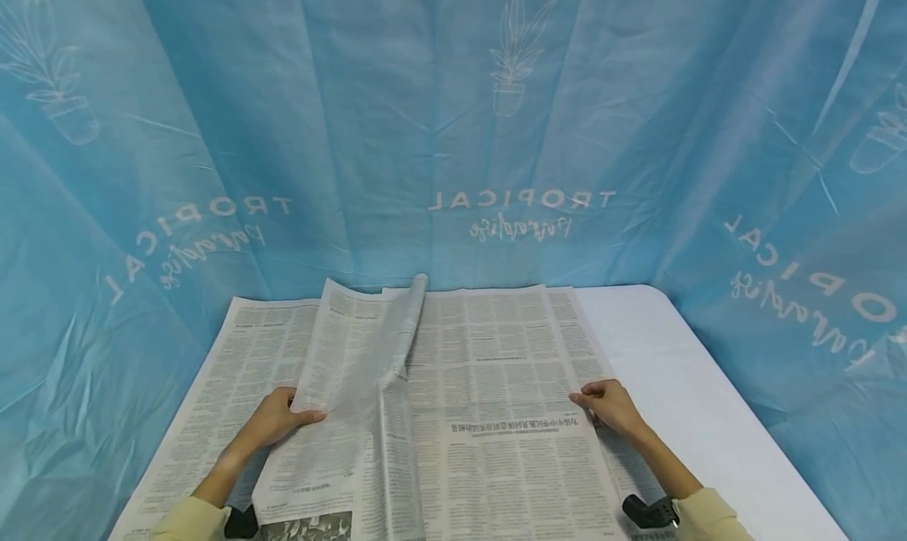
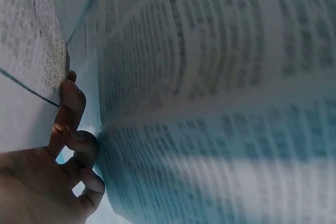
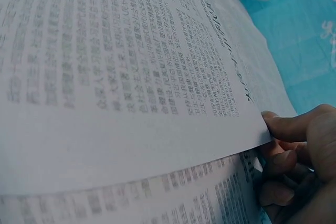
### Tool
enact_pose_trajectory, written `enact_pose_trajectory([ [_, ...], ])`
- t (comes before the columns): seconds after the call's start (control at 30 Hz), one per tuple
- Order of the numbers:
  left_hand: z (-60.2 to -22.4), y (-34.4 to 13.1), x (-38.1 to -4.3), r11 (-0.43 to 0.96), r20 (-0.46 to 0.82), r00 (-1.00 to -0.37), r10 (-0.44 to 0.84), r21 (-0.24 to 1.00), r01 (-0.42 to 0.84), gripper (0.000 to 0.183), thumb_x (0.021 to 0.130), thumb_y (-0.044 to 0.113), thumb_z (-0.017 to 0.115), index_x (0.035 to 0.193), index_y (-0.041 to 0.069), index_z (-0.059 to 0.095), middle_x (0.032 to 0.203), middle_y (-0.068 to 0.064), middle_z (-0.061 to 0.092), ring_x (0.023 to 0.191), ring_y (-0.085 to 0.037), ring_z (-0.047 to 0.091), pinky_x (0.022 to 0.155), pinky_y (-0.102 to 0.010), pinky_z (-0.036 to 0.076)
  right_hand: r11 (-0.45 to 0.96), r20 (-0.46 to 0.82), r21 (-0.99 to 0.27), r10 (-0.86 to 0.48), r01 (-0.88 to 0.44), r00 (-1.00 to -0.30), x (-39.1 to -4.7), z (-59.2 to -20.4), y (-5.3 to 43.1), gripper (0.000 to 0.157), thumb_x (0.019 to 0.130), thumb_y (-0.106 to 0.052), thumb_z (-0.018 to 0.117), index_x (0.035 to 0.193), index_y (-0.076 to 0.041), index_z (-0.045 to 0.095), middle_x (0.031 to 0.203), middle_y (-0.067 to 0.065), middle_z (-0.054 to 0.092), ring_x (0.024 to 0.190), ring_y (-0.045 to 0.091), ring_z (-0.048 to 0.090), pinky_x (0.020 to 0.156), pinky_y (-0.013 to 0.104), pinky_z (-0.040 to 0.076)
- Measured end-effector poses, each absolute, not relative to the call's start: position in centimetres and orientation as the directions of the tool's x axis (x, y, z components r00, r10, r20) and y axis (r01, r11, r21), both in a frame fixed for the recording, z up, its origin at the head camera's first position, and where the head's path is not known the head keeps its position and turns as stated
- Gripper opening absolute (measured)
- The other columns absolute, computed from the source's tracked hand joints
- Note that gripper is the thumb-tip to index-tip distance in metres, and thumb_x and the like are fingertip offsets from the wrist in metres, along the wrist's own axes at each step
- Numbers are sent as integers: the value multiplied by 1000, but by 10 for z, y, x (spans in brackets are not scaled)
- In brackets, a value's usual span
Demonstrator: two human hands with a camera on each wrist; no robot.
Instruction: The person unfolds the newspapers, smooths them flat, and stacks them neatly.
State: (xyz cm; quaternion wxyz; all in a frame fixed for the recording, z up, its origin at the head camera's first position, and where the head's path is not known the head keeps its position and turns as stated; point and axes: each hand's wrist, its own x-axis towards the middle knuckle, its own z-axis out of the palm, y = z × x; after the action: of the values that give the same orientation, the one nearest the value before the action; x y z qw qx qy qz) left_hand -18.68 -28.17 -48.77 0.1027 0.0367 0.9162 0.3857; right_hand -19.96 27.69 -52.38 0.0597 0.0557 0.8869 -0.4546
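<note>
A large printed newspaper (image 1: 503,352) lies spread over the table, with the left part of a sheet lifted into a ridge that ends in a rolled tip at the back. My left hand (image 1: 276,419) pinches the left edge of that raised part, thumb on top. In the left wrist view the sheet rises beside my curled left fingers (image 2: 84,148). On the other side, my right hand (image 1: 611,405) pinches the newspaper's right edge between thumb and fingers. The right wrist view shows the sheet's corner at my right thumb (image 3: 289,127), over another printed layer.
More newspaper (image 1: 265,336) lies underneath at the left. White tabletop (image 1: 680,368) shows at the right. Blue curtains (image 1: 368,131) with white plant prints and mirrored lettering hang behind and at both sides of the table.
</note>
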Motion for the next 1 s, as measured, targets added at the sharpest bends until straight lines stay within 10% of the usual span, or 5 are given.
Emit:
enact_pose_trajectory([
  [0.6, -478, -321, -177, 767, -230, -970, 79, 636, -88, 56, 84, 33, 76, 110, -15, 60, 89, -15, 68, 72, -21, 65, 64, -38, 52, 666, -118, -732, 80, 141, -990, -197, -530, 302, 29, 90, -18, 69, 99, 10, 68, 77, 9, 68, 62, 14, 57, 53, 28, 46],
  [1.0, -463, -358, -175, 648, -286, -858, 426, 759, 69, 42, 98, 19, 59, 123, -14, 54, 104, -16, 66, 82, -8, 62, 67, -29, 50, 648, -173, -732, 119, 209, -978, -198, -524, 319, 37, 92, -24, 67, 106, 11, 63, 85, 12, 66, 73, 18, 56, 59, 29, 45],
])
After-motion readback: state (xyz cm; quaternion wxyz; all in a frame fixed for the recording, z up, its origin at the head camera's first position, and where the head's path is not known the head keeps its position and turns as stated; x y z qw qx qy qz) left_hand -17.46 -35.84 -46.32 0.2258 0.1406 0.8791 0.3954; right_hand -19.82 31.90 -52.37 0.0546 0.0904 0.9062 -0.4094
